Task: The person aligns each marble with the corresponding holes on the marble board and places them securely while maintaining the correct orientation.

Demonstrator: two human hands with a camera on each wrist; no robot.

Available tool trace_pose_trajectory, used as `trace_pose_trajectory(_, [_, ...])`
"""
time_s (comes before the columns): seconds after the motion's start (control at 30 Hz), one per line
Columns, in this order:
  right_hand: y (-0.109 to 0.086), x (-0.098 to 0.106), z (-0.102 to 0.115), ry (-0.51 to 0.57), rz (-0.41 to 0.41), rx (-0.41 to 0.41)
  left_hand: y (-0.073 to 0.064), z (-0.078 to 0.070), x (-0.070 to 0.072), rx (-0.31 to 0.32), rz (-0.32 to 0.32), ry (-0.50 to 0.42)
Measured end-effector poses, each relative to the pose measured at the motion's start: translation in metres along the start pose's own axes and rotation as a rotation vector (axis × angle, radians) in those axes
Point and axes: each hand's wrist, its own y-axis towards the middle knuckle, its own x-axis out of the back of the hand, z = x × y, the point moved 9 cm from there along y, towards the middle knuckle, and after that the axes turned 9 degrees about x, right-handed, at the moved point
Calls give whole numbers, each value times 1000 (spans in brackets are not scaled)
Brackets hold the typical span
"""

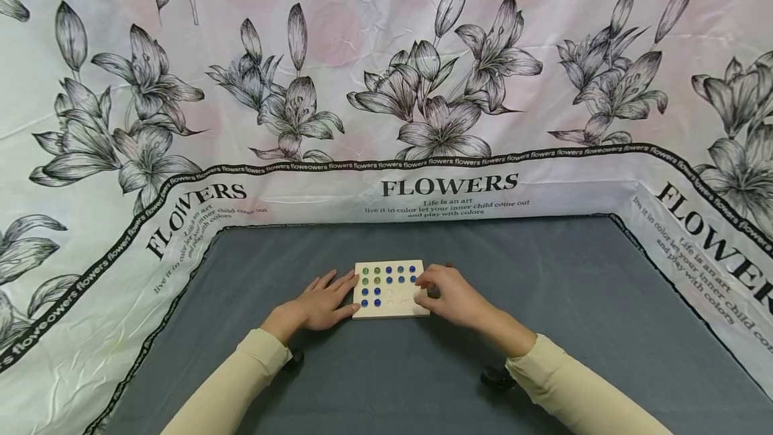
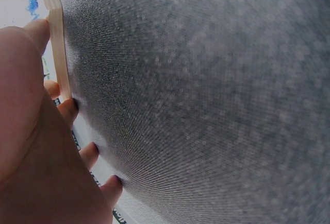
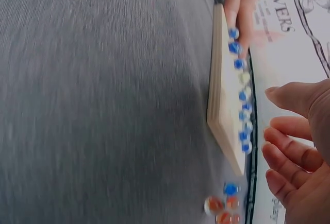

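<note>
A pale wooden board [image 1: 396, 311] lies on the grey cloth, with glass marbles in rows of hollows. Green marbles [image 1: 371, 276] fill its far left corner; blue marbles [image 1: 389, 270] run along the far rows and down the near left. Several near right hollows are bare. My left hand [image 1: 320, 304] rests flat on the cloth, its thumb and a fingertip against the board's left edge. Over the board's right side hovers my right hand [image 1: 454, 294]. Its thumb and bent fingers stand apart in the right wrist view, with nothing visible between them.
Loose orange marbles [image 3: 214, 205] and a blue marble [image 3: 231, 188] lie on the cloth beyond the board's right end, mostly hidden by my right hand in the head view. A flower-printed curtain [image 1: 447, 186] borders the table's far side and both flanks.
</note>
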Motion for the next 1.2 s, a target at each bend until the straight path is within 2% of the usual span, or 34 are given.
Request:
trace_pose_trajectory(0.3, [-10, 20, -29, -43, -29, -55, -1, -2, 1, -4, 10, -16])
trace_pose_trajectory(0.43, [-12, 23, -42, -51, -27, -72, -1, -2, 1, -6, 9, -16])
trace_pose_trajectory(0.77, [-12, 17, -63, -85, 4, -121, 1, 0, 0, -3, 12, -2])
trace_pose_trajectory(1.2, [-7, 9, -67, -90, 25, -146, -2, -1, 2, -7, 17, -19])
